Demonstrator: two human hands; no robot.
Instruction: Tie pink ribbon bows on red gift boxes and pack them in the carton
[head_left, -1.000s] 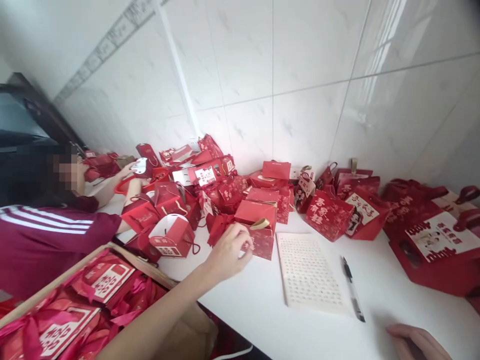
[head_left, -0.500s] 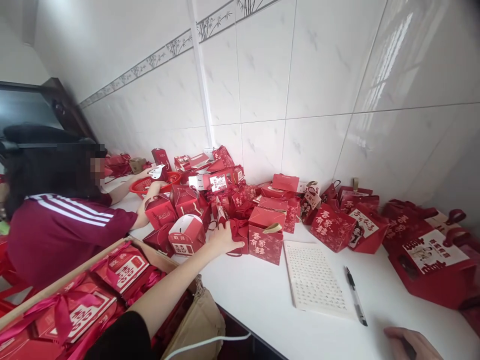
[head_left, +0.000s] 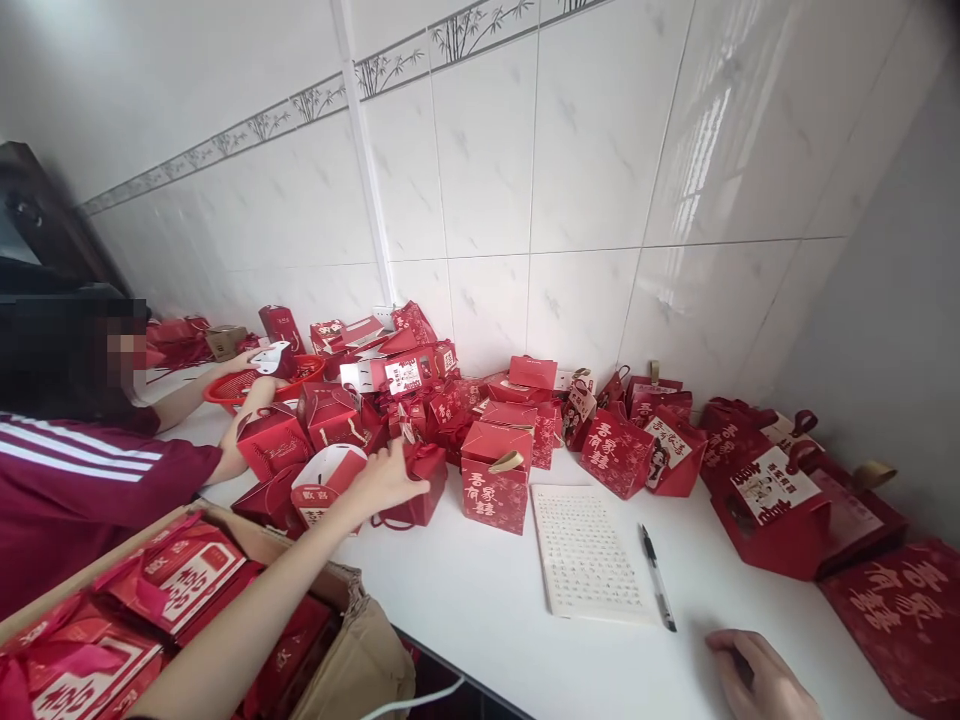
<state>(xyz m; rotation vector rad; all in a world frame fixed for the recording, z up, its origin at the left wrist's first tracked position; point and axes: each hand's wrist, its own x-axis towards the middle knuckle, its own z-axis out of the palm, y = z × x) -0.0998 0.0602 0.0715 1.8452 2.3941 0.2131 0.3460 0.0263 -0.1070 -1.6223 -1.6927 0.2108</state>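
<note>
My left hand (head_left: 390, 482) reaches across the table to a small red gift box (head_left: 427, 485) with a dark red ribbon. Its fingers are closed at the left side of this box, and the fingertips are partly hidden. Just right of it stands a larger red gift box (head_left: 495, 480) with white lettering and a gold tab. A rounded red and white box (head_left: 327, 480) is left of my hand. My right hand (head_left: 761, 675) rests loosely curled on the table at the lower right, and I see nothing in it.
A handwritten notepad (head_left: 592, 555) and a pen (head_left: 658, 578) lie on the white table. Several red gift boxes (head_left: 616, 452) line the wall. At lower left is an open carton (head_left: 375, 640) of ribboned boxes. A co-worker (head_left: 67, 480) handles a white piece over a red basket (head_left: 307, 370).
The view has swung to the right. My left hand has shifted left with the small red box, widening the gap to the larger box. My right hand stays on the table.
</note>
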